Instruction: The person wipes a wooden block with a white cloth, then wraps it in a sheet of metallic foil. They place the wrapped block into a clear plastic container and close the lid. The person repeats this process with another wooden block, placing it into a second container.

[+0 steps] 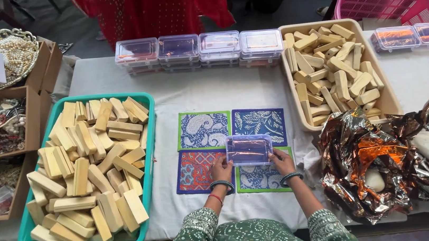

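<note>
My left hand [221,168] and my right hand [282,161] grip the two ends of a small clear plastic box [249,149] with its lid on. The box sits over several printed square cards [204,130] in blue, red and green patterns, laid out on the white tablecloth [190,94]. Both wrists wear dark bangles, and green patterned sleeves cover my forearms.
A teal tray [150,143] of pale wooden-looking bars lies at left, a beige tray [385,94] of similar bars at right. Clear lidded boxes [199,47] line the far edge. Crumpled foil [389,160] holds white lumps at right. Cardboard boxes of beads [0,127] sit far left. A pink basket [388,4] stands behind.
</note>
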